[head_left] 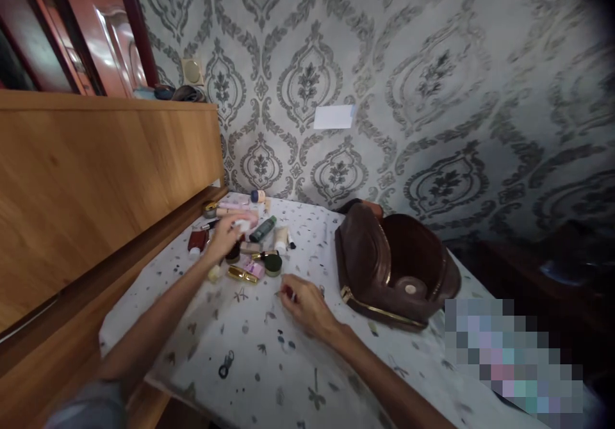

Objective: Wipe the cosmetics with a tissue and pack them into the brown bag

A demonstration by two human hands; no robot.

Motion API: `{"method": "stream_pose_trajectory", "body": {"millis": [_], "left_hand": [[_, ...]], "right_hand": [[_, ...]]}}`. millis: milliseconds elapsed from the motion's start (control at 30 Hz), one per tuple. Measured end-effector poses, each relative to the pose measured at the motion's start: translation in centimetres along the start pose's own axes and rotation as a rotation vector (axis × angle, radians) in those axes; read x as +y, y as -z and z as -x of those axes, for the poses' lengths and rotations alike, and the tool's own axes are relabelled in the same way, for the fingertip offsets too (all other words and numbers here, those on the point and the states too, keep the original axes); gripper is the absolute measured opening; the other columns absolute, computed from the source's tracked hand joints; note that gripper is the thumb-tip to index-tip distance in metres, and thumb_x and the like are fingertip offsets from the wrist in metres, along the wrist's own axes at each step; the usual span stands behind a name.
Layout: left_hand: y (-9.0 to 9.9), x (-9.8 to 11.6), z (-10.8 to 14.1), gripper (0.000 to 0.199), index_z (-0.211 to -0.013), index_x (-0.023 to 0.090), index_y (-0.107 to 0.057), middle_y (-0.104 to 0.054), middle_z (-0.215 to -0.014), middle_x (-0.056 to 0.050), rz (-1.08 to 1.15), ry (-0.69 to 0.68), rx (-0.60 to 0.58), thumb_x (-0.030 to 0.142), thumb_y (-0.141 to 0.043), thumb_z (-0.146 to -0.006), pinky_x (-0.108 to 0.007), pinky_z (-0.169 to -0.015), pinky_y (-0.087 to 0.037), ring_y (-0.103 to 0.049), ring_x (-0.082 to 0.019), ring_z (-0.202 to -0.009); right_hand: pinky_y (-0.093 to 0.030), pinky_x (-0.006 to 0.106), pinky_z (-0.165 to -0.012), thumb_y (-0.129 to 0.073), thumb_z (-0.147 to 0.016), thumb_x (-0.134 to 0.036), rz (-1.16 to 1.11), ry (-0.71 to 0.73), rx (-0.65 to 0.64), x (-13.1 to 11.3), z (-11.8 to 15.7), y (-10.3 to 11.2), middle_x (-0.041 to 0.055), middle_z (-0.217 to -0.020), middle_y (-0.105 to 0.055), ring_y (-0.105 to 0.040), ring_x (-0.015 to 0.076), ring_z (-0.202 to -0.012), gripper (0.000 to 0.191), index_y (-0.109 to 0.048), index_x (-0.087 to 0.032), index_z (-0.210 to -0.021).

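My left hand (pixel 223 237) reaches over a cluster of small cosmetics, its fingers closed around a small white item (pixel 243 225). Beside it lie a dark green tube (pixel 263 229), a pale tube with a white cap (pixel 281 239), a gold tube (pixel 242 274), a round green-lidded jar (pixel 273 264) and a dark red bottle (pixel 196 241). My right hand (pixel 305 304) is over the patterned white cloth, just below the jar, with its fingers curled together; whether they hold anything is too small to tell. A brown bag (pixel 384 275) stands unzipped to its right.
The cosmetics and bag rest on a white patterned cloth (pixel 269 365). A wooden panel (pixel 106 192) rises along the left. Behind is a patterned wall (pixel 365 51). A blurred-out object (pixel 519 358) lies at the lower right.
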State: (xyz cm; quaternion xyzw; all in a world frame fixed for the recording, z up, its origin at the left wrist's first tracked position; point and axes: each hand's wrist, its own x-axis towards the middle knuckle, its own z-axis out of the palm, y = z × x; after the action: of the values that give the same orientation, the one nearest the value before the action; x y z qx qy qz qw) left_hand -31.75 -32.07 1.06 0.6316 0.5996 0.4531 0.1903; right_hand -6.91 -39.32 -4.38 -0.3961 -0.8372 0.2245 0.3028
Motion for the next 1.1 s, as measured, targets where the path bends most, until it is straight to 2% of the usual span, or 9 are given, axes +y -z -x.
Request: {"method": "stream_pose_trajectory", "body": {"millis": [133, 233, 400, 600, 733, 867, 1000, 1067, 1100], "left_hand": [[6.2, -3.3, -6.5, 0.037, -0.104, 0.013, -0.073, -0.073, -0.105, -0.012, -0.303, 0.168, 0.149, 0.029, -0.049, -0.082, -0.038, -0.094, -0.045, -0.061, -0.030, -0.108], [8.1, -6.3, -9.9, 0.043, -0.099, 0.010, -0.073, -0.073, -0.105, -0.019, -0.485, 0.312, 0.176, 0.043, -0.050, -0.085, -0.040, -0.087, -0.047, -0.063, -0.036, -0.108], [7.1, -10.3, -13.3, 0.070, -0.116, 0.010, -0.066, -0.066, -0.124, -0.028, -0.672, 0.428, 0.109, 0.067, -0.057, -0.078, -0.046, -0.087, -0.047, -0.060, -0.045, -0.116], [5.2, -11.7, -15.9, 0.076, -0.115, 0.009, -0.067, -0.066, -0.124, -0.030, -0.779, 0.460, -0.031, 0.071, -0.059, -0.073, -0.047, -0.083, -0.049, -0.062, -0.047, -0.115], [5.2, -10.8, -15.5, 0.074, -0.115, 0.008, -0.067, -0.068, -0.120, -0.030, -0.838, 0.410, -0.024, 0.070, -0.057, -0.075, -0.045, -0.080, -0.050, -0.064, -0.046, -0.112], [6.0, -7.7, -13.4, 0.073, -0.122, 0.011, -0.063, -0.069, -0.118, -0.026, -0.882, 0.311, 0.034, 0.070, -0.051, -0.079, -0.045, -0.081, -0.049, -0.064, -0.044, -0.110], [5.9, -3.0, -8.7, 0.060, -0.119, 0.019, -0.065, -0.073, -0.109, -0.014, -0.751, 0.070, 0.049, 0.065, -0.053, -0.083, -0.038, -0.082, -0.048, -0.067, -0.035, -0.102], [4.8, -0.7, -5.1, 0.051, -0.115, 0.021, -0.067, -0.073, -0.108, -0.007, -0.588, -0.066, -0.063, 0.059, -0.055, -0.084, -0.032, -0.081, -0.047, -0.067, -0.028, -0.096], [3.9, 0.4, -3.0, 0.049, -0.117, 0.021, -0.067, -0.073, -0.110, -0.005, -0.510, -0.123, -0.139, 0.057, -0.056, -0.084, -0.030, -0.081, -0.047, -0.066, -0.025, -0.094]], "right_hand": [[-0.038, 0.024, -0.060, -0.048, -0.082, -0.017, -0.231, -0.131, 0.005, -0.4, 0.4, -2.8, -0.0016, -0.064, -0.055, -0.051, 0.0132, -0.060, 0.012, -0.054, -0.020, -0.072], [-0.037, 0.023, -0.056, -0.050, -0.081, -0.020, -0.371, -0.228, 0.035, 0.3, 0.6, -4.0, -0.0029, -0.060, -0.051, -0.047, 0.0124, -0.057, 0.012, -0.053, -0.020, -0.069], [-0.034, 0.023, -0.054, -0.051, -0.085, -0.026, -0.427, -0.265, 0.031, 1.4, 0.8, -4.3, -0.0031, -0.060, -0.050, -0.045, 0.0124, -0.057, 0.016, -0.055, -0.019, -0.070], [-0.035, 0.023, -0.055, -0.051, -0.085, -0.024, -0.406, -0.294, 0.002, 1.0, 0.7, -3.9, -0.0020, -0.062, -0.053, -0.046, 0.0125, -0.058, 0.016, -0.056, -0.020, -0.070], [-0.036, 0.023, -0.056, -0.051, -0.084, -0.023, -0.403, -0.289, -0.009, 0.9, 0.6, -3.7, -0.0016, -0.062, -0.054, -0.047, 0.0126, -0.059, 0.015, -0.057, -0.019, -0.071], [-0.037, 0.023, -0.057, -0.050, -0.083, -0.022, -0.423, -0.262, 0.018, 1.1, 0.7, -3.9, -0.0021, -0.062, -0.054, -0.048, 0.0122, -0.058, 0.014, -0.057, -0.019, -0.071], [-0.043, 0.024, -0.060, -0.052, -0.084, -0.025, -0.449, -0.237, 0.064, 1.1, 0.7, -4.1, -0.0009, -0.066, -0.060, -0.053, 0.0132, -0.062, 0.013, -0.060, -0.019, -0.076], [-0.048, 0.027, -0.067, -0.057, -0.084, -0.029, -0.439, -0.254, 0.145, 1.0, 0.8, -3.9, 0.0020, -0.081, -0.067, -0.059, 0.0154, -0.071, 0.015, -0.064, -0.019, -0.094], [-0.050, 0.030, -0.074, -0.062, -0.083, -0.030, -0.423, -0.260, 0.199, 0.9, 0.9, -3.8, 0.0043, -0.093, -0.069, -0.062, 0.0176, -0.080, 0.026, -0.063, -0.020, -0.107]]}}
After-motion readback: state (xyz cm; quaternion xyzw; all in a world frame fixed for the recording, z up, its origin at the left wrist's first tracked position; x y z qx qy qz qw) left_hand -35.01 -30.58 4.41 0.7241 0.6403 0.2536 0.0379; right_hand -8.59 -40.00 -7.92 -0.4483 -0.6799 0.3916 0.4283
